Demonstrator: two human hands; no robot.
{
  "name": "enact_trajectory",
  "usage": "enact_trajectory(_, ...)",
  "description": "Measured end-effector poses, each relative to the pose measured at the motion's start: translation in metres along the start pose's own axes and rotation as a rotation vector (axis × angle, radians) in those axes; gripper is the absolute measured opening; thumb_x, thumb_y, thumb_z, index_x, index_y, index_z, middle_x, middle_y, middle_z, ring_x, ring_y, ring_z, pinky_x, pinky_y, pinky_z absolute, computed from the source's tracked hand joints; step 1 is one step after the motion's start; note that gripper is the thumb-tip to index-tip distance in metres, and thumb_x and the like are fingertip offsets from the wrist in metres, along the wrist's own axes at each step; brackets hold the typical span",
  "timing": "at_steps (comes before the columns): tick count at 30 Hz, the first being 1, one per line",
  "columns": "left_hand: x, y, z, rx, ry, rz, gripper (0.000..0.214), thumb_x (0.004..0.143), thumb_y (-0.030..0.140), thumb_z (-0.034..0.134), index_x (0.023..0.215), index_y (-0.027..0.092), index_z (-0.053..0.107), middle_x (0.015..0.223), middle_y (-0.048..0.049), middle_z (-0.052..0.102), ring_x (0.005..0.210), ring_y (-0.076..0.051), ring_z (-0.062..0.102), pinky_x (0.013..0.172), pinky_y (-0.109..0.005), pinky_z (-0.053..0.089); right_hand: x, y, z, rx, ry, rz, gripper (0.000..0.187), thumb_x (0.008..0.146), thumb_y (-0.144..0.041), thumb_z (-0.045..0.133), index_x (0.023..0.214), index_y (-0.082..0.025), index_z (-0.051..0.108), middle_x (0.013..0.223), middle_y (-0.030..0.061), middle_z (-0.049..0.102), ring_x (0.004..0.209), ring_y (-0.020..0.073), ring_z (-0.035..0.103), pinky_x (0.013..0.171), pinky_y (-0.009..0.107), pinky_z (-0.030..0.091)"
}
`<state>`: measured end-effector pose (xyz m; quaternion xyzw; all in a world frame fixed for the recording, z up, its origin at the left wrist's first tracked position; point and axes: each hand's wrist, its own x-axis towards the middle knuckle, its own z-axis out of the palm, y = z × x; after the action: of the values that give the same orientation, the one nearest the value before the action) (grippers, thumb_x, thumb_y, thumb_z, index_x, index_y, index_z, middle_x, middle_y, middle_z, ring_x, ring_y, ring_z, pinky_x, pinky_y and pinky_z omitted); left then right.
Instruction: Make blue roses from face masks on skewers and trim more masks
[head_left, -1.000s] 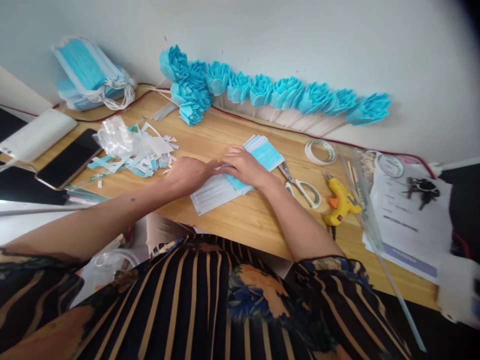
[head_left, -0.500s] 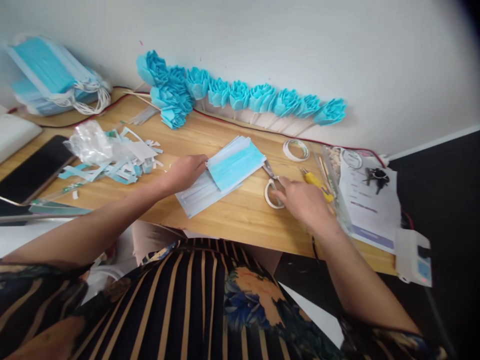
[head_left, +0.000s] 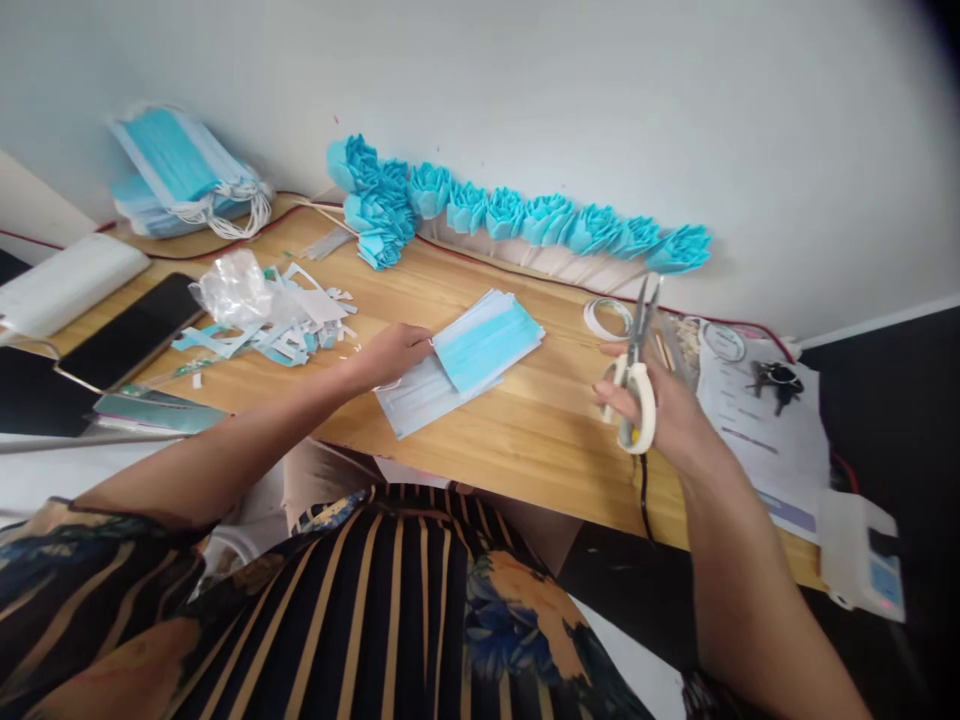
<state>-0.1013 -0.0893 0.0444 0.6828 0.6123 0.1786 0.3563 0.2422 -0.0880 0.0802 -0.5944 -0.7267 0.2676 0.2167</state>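
My right hand (head_left: 664, 415) holds a pair of scissors (head_left: 637, 370) with cream handles, lifted above the wooden table (head_left: 525, 440), blades pointing up and nearly closed. My left hand (head_left: 390, 352) rests at the left edge of a small stack of blue face masks (head_left: 487, 340), fingers curled on it. That blue stack lies partly over a few white-side-up masks (head_left: 416, 400).
Blue paper flowers (head_left: 525, 215) line the white wall. A pile of mask scraps and plastic (head_left: 262, 305) lies left, a stack of masks (head_left: 184, 175) in the far corner, phones (head_left: 127, 330) at left. Tape roll (head_left: 604, 318), papers with keys (head_left: 765, 400) and a white device (head_left: 862, 560) sit right.
My right hand left the mask stack, reached right to the scissors on the table, and has lifted them. My left hand stayed on the masks.
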Motion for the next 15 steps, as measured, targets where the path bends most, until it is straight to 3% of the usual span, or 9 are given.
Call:
enact_trajectory(2,-0.002,0.001,0.000,-0.036,-0.002,-0.007,0.023,0.085,0.024,0.042,0.071,0.017,0.058,0.064,0.0003,0.053,0.062,-0.014,0.046,0.060,-0.024,0.035,0.000,-0.009,0.008,0.087,-0.052,-0.017,0.056,0.080,-0.061,0.069,0.121,-0.023,0.064,0.080,0.0030,0.066,0.065,0.0203,0.062,0.063,0.036,0.051)
enact_trajectory(5,-0.002,-0.001,0.001,-0.034,-0.004,0.011,0.023,0.086,0.025,0.042,0.073,0.017,0.060,0.064,-0.0005,0.055,0.062,-0.014,0.046,0.059,-0.024,0.035,0.011,-0.029,0.031,0.002,-0.072,-0.061,0.044,0.081,-0.052,0.071,0.114,-0.023,0.069,0.082,0.0032,0.070,0.069,0.0201,0.063,0.066,0.034,0.049)
enact_trajectory(10,0.004,-0.008,0.007,0.022,-0.006,0.046,0.029,0.089,0.028,0.040,0.080,0.015,0.066,0.074,-0.0032,0.062,0.066,-0.015,0.050,0.062,-0.025,0.037,0.055,-0.063,0.085,-0.091,0.009,-0.234,0.035,0.084,-0.032,0.068,0.118,-0.025,0.069,0.091,0.0034,0.075,0.078,0.0219,0.066,0.069,0.031,0.046)
enact_trajectory(15,0.003,-0.010,0.003,0.034,-0.055,0.015,0.033,0.091,0.034,0.043,0.085,0.015,0.070,0.077,-0.0038,0.064,0.068,-0.015,0.052,0.065,-0.025,0.038,0.091,-0.057,0.138,-0.149,0.038,-0.381,0.036,0.088,-0.034,0.065,0.122,-0.021,0.067,0.094,0.0085,0.073,0.083,0.0241,0.064,0.071,0.032,0.046)
